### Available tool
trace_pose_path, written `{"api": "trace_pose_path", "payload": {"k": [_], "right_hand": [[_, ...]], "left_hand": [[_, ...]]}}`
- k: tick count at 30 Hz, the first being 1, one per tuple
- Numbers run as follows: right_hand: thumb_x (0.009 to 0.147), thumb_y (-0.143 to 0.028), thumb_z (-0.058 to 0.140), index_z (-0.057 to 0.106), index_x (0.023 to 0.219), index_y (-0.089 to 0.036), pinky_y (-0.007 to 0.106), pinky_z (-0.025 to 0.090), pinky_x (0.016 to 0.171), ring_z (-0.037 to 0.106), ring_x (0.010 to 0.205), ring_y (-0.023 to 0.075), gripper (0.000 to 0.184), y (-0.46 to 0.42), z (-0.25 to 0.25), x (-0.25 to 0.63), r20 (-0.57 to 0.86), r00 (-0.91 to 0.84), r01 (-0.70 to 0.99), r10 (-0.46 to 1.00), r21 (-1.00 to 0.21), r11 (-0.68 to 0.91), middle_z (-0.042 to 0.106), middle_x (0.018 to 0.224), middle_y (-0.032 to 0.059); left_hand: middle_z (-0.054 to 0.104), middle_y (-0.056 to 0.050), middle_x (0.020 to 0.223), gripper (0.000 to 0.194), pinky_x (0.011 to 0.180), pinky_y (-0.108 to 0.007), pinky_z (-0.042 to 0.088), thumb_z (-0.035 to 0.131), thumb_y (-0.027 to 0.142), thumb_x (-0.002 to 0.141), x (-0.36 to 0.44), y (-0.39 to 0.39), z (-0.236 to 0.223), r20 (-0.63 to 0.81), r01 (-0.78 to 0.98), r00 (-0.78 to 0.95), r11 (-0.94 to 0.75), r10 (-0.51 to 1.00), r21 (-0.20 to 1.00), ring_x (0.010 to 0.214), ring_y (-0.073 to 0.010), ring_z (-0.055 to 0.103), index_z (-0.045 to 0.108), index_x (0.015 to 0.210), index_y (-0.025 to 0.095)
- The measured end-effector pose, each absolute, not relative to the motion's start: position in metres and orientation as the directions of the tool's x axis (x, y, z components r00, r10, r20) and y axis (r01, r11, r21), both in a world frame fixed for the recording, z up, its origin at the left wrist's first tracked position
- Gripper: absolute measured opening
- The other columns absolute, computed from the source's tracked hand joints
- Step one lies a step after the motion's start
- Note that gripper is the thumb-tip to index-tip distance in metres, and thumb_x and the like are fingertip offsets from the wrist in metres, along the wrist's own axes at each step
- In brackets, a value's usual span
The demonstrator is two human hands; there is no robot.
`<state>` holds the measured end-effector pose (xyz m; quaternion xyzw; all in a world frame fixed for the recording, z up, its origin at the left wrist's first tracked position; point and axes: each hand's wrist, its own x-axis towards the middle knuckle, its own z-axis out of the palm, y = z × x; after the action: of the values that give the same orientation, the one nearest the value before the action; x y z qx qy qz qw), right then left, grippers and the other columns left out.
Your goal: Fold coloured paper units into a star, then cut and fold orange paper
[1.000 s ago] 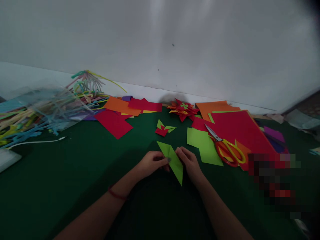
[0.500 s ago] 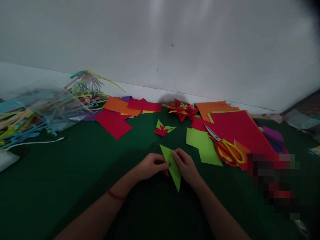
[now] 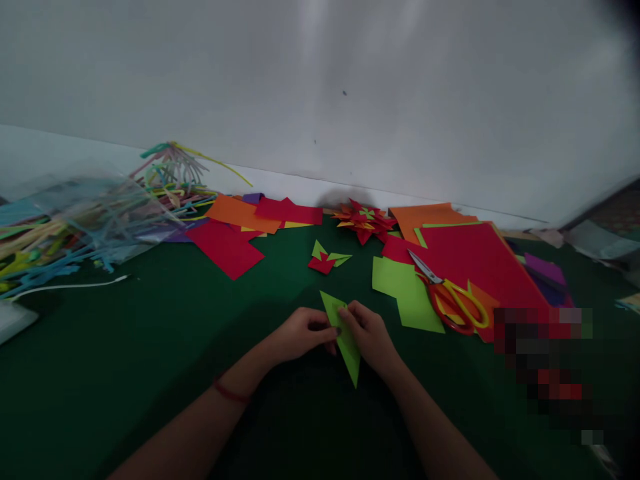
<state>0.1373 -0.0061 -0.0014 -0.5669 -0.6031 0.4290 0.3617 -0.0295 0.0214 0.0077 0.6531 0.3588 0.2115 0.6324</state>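
Note:
A green sheet of paper [image 3: 349, 350], folded into a triangle, is held up between both hands over the green table. My left hand [image 3: 305, 333] pinches its left edge, thumb on the near face and the other fingers behind. From the other side my right hand [image 3: 371, 333] grips it, the thumb lying across the face near the fold. Just beyond the hands lies a small folded red and green paper piece [image 3: 324, 261]. Farther back sits a layered paper flower [image 3: 365, 220] in red, orange and green.
Scissors [image 3: 443, 293] with red and yellow handles rest on green paper [image 3: 407, 293] and red sheets [image 3: 465, 257] at right. Red paper [image 3: 227, 250] and orange paper [image 3: 245, 215] lie back left, beside a plastic bag [image 3: 100, 207] of coloured pipe cleaners. A white wall [image 3: 300, 87] stands behind.
My right thumb has slid a little down and left across the green paper's face. The left hand stays nearly still, and the paper has tilted slightly.

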Motion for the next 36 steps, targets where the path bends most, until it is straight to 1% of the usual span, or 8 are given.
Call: {"api": "trace_pose_path", "payload": {"k": [5,8,12,16,21,30,34,36], "right_hand": [[0.087,-0.042,0.04,0.048,0.066,-0.02,0.021,0.031,0.048,0.041,0.052,0.0095,0.032,-0.006,-0.003,0.137,-0.005,-0.1,0.4,0.995,-0.916,0.036,0.042,0.057,-0.0052],[0.087,-0.042,0.042,0.048,0.065,-0.019,0.021,0.031,0.047,0.04,0.051,0.0093,0.032,-0.006,-0.003,0.138,-0.001,-0.108,0.39,0.994,-0.92,0.042,0.041,0.056,-0.0053],[0.086,-0.041,0.043,0.052,0.066,-0.019,0.022,0.031,0.048,0.04,0.052,0.0092,0.031,-0.007,0.001,0.139,-0.009,-0.127,0.368,0.992,-0.929,0.039,0.044,0.058,-0.0047],[0.086,-0.04,0.045,0.047,0.062,-0.019,0.022,0.03,0.047,0.038,0.051,0.009,0.032,-0.008,0.003,0.138,-0.004,-0.116,0.299,0.993,-0.954,0.031,0.039,0.056,-0.0053],[0.087,-0.04,0.042,0.048,0.067,-0.019,0.021,0.032,0.049,0.039,0.054,0.0092,0.029,-0.01,0.004,0.137,-0.065,-0.117,0.196,0.991,-0.98,-0.041,0.041,0.061,-0.005],[0.088,-0.038,0.042,0.044,0.064,-0.019,0.022,0.032,0.051,0.037,0.055,0.0095,0.03,-0.01,0.002,0.136,-0.05,-0.125,0.176,0.991,-0.984,-0.028,0.037,0.061,-0.0051],[0.087,-0.038,0.044,0.043,0.063,-0.019,0.021,0.031,0.047,0.037,0.051,0.0084,0.031,-0.011,0.003,0.137,-0.087,-0.156,0.108,0.984,-0.992,-0.07,0.037,0.058,-0.0057],[0.086,-0.04,0.044,0.044,0.064,-0.019,0.021,0.031,0.044,0.037,0.048,0.0082,0.031,-0.011,0.003,0.138,-0.11,-0.169,0.055,0.979,-0.993,-0.102,0.037,0.057,-0.006]], "left_hand": [[0.066,-0.004,0.067,0.023,0.062,-0.024,0.044,0.054,0.029,0.078,-0.029,0.021,0.01,-0.189,0.229,0.657,0.046,0.73,0.972,0.064,-0.0141,0.06,0.063,0.066,0.012],[0.066,-0.004,0.068,0.021,0.064,-0.025,0.045,0.054,0.028,0.078,-0.03,0.021,0.01,-0.196,0.209,0.674,0.07,0.712,0.975,0.066,-0.0144,0.06,0.063,0.069,0.012],[0.063,-0.002,0.065,0.017,0.061,-0.024,0.045,0.055,0.024,0.077,-0.03,0.021,0.007,-0.192,0.17,0.674,0.103,0.713,0.98,0.063,-0.0136,0.059,0.063,0.069,0.012],[0.063,-0.002,0.066,0.014,0.061,-0.025,0.046,0.056,0.023,0.077,-0.03,0.022,0.001,-0.187,0.103,0.688,0.16,0.702,0.982,0.062,-0.0132,0.059,0.063,0.071,0.012],[0.063,-0.003,0.067,0.018,0.063,-0.026,0.046,0.056,0.027,0.078,-0.03,0.022,0.001,-0.17,0.077,0.687,0.161,0.707,0.984,0.065,-0.0141,0.059,0.064,0.072,0.012],[0.063,-0.004,0.067,0.016,0.061,-0.026,0.046,0.06,0.026,0.075,-0.033,0.023,0.001,-0.177,0.015,0.728,0.243,0.662,0.97,0.061,-0.0137,0.059,0.065,0.073,0.011],[0.063,-0.005,0.066,0.015,0.057,-0.025,0.046,0.062,0.024,0.072,-0.033,0.024,0.0,-0.185,-0.049,0.729,0.32,0.66,0.946,0.058,-0.0138,0.058,0.065,0.071,0.01],[0.063,-0.005,0.067,0.015,0.058,-0.025,0.047,0.062,0.024,0.072,-0.032,0.024,-0.002,-0.167,-0.083,0.721,0.323,0.673,0.943,0.059,-0.014,0.059,0.065,0.073,0.01]]}}
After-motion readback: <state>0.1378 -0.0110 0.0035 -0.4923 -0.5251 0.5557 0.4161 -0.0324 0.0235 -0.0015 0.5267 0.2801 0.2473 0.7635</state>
